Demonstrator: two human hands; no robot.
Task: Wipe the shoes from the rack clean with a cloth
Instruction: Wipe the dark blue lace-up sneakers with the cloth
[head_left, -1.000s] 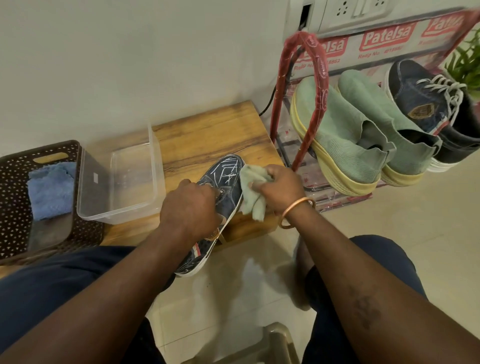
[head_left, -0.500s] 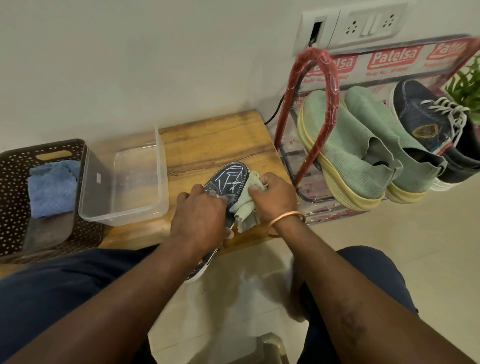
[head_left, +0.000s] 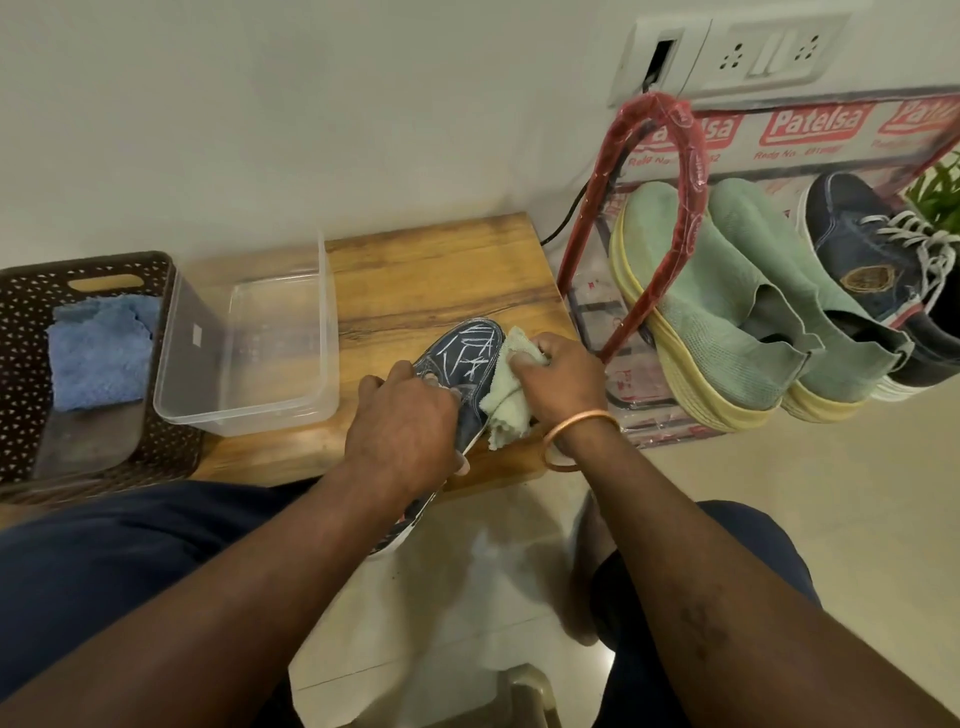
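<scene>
A dark blue shoe (head_left: 465, 358) with white scribble marks on its toe lies on the low wooden table (head_left: 431, 275), its heel hanging over the front edge. My left hand (head_left: 408, 428) grips the shoe around its middle. My right hand (head_left: 558, 376) holds a pale green cloth (head_left: 506, 397) against the shoe's right side near the toe. On the red-framed rack (head_left: 660, 218) at the right stand two green knit shoes (head_left: 727, 306) and a dark blue laced sneaker (head_left: 872, 254).
A clear plastic tub (head_left: 249, 338) sits on the table's left part. Left of it a brown perforated basket (head_left: 31, 312) holds a blue cloth (head_left: 98, 353). A wall socket panel (head_left: 737, 52) and a green plant (head_left: 940, 192) are at the upper right.
My right hand with the cloth has slid along the shoe's right side toward the toe. The left hand keeps its grip on the shoe.
</scene>
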